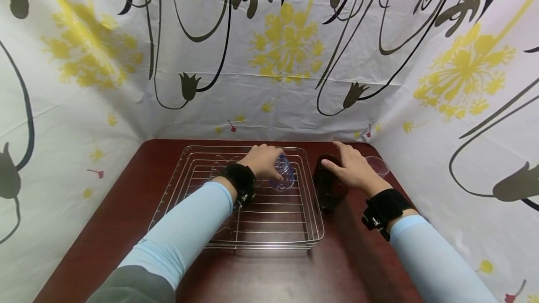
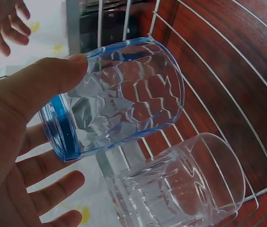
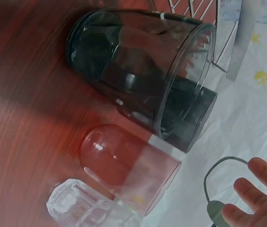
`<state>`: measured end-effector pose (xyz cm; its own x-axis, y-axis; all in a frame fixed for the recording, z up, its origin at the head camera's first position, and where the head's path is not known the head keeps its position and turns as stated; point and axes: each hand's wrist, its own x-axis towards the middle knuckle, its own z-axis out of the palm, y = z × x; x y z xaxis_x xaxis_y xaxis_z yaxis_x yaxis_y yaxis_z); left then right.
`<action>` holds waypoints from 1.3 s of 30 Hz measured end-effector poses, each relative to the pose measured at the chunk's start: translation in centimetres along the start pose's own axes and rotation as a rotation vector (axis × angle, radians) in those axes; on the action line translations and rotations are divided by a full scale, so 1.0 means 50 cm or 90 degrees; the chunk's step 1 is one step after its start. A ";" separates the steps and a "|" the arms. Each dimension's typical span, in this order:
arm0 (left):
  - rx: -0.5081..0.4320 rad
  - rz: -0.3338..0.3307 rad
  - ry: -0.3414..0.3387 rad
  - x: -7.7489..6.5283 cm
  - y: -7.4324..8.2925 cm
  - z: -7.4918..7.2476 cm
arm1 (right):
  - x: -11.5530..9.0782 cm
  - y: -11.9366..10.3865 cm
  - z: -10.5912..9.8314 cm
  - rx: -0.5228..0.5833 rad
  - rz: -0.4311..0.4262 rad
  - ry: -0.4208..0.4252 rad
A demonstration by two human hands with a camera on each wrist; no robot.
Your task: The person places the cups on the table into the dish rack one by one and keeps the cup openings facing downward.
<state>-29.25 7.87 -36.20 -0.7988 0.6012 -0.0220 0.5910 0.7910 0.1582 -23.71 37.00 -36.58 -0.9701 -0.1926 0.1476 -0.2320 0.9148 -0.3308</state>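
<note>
My left hand holds a clear, blue-tinted drinking glass by its thick base, thumb on one side and fingertips reaching behind it. The glass is upside down, rim toward the wire rack. Beside it on the rack is a second clear glass, also rim down. My right hand is at a dark tinted glass right of the rack, fingers extended and spread. In the right wrist view its fingers are apart from the dark glass, which stands rim up.
Another dark glass is behind the first. A plain clear glass and a faceted clear glass stand next to them on the brown table. Patterned white cloth walls in the table's back and sides.
</note>
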 end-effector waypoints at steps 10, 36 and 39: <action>0.020 -0.015 -0.012 0.017 -0.002 0.011 | -0.008 0.016 0.003 -0.007 0.017 -0.008; 0.041 -0.046 -0.006 0.067 -0.013 0.062 | -0.042 0.091 0.001 -0.061 0.021 0.014; 0.036 -0.042 -0.008 0.064 -0.012 0.059 | -0.045 0.098 -0.004 -0.065 0.022 0.011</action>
<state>-31.85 9.67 -39.25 -0.8350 0.5485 -0.0430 0.5427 0.8339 0.1004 -22.66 41.97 -38.37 -0.9758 -0.1551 0.1545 -0.1893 0.9523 -0.2395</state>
